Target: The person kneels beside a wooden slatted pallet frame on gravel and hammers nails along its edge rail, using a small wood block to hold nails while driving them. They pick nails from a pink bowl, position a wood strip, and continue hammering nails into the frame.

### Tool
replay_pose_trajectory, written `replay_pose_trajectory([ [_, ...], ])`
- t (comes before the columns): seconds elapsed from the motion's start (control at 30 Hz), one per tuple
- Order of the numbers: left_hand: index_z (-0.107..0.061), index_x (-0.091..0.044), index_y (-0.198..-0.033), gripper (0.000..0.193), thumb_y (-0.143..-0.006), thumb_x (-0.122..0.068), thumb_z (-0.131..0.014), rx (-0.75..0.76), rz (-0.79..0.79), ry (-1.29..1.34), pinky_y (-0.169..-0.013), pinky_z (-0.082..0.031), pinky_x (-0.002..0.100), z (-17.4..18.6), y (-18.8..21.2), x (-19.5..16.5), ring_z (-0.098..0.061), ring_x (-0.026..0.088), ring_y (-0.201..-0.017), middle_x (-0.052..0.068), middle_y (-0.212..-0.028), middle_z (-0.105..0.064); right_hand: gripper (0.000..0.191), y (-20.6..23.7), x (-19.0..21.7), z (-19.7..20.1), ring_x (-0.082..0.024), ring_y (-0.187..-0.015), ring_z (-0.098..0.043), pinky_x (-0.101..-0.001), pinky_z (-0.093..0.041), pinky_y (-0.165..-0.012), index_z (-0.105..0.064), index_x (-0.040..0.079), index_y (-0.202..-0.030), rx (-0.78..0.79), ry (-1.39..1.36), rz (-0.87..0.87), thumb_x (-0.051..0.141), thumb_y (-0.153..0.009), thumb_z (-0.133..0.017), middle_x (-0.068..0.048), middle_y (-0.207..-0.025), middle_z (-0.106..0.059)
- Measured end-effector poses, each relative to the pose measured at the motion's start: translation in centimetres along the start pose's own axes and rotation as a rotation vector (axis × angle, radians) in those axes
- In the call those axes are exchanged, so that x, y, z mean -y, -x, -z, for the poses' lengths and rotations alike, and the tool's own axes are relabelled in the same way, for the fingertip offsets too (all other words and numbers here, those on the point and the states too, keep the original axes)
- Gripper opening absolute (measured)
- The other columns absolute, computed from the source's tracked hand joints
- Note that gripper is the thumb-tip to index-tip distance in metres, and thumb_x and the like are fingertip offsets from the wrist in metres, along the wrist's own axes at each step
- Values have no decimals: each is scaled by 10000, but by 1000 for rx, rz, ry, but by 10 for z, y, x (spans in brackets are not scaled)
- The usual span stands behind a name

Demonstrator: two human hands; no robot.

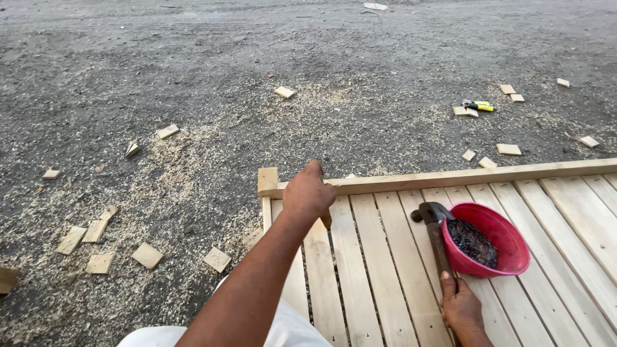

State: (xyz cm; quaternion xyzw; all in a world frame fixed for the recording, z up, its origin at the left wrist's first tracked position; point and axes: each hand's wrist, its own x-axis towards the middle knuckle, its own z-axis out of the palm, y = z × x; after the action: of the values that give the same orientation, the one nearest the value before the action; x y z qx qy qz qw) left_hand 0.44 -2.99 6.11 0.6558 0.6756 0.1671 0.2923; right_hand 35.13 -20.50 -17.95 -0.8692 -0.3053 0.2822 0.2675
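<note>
My left hand (pixel 308 193) rests on the far rail of a slatted wooden panel (pixel 385 283), fingers curled over the rail near its left corner; whether it pinches a nail there is hidden. My right hand (pixel 461 308) grips the wooden handle of a claw hammer (pixel 434 226), whose dark metal head lies on the slats. Right beside the hammer head sits a red bowl (pixel 508 260) holding several dark nails (pixel 474 243).
Sawdust and several small wood offcuts (pixel 148 255) are scattered over the gravel ground on the left and beyond the panel. A yellow-and-black hand tool (pixel 479 106) lies on the ground at the far right. The panel's rail (pixel 514 172) runs across the right.
</note>
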Motion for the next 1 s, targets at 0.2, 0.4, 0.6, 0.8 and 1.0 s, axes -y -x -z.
replay_pose_trajectory([
  [0.2, -560, -55, -1170, 324, -863, -146, -602, -54, -14, 63, -992, -522, 499, -9, 4, 4, -682, 379, -1102, 202, -1124, -703, 569, -3, 4, 11, -241, -417, -501, -432, -436, -404, -631, 60, -1116, 0, -241, -154, 596, -1015, -465, -131, -617, -579],
  [0.4, -579, -13, -1114, 250, -872, -58, -532, -16, -118, 17, -965, -524, 517, 0, 20, -44, -684, 401, -1068, 226, -1106, -697, 646, -4, 7, 3, -239, -408, -536, -417, -457, -399, -635, -36, -1038, 16, -107, -91, 588, -1038, -471, -146, -614, -598],
  [0.6, -560, -7, -1162, 291, -877, -33, -510, 68, -171, 110, -985, -526, 498, 17, 8, -96, -719, 387, -999, 235, -1036, -728, 612, -12, 6, 4, -237, -415, -524, -425, -445, -396, -642, -12, -1001, 41, -150, -146, 581, -1016, -491, -134, -600, -575],
  [0.8, -576, -20, -1143, 269, -910, -153, -558, -60, -195, 331, -934, -536, 497, -42, -4, -84, -700, 380, -1007, 228, -1071, -705, 667, -6, 2, -1, -246, -383, -525, -420, -428, -383, -644, -54, -947, 6, -115, -104, 596, -1009, -510, -142, -565, -564],
  [1.0, -577, -22, -1129, 297, -868, -164, -580, -136, -162, 473, -958, -513, 490, -104, -14, -66, -673, 408, -1045, 238, -1098, -698, 632, -3, 2, -5, -245, -375, -493, -420, -395, -371, -647, -27, -974, 15, -177, -139, 592, -988, -520, -134, -571, -553],
])
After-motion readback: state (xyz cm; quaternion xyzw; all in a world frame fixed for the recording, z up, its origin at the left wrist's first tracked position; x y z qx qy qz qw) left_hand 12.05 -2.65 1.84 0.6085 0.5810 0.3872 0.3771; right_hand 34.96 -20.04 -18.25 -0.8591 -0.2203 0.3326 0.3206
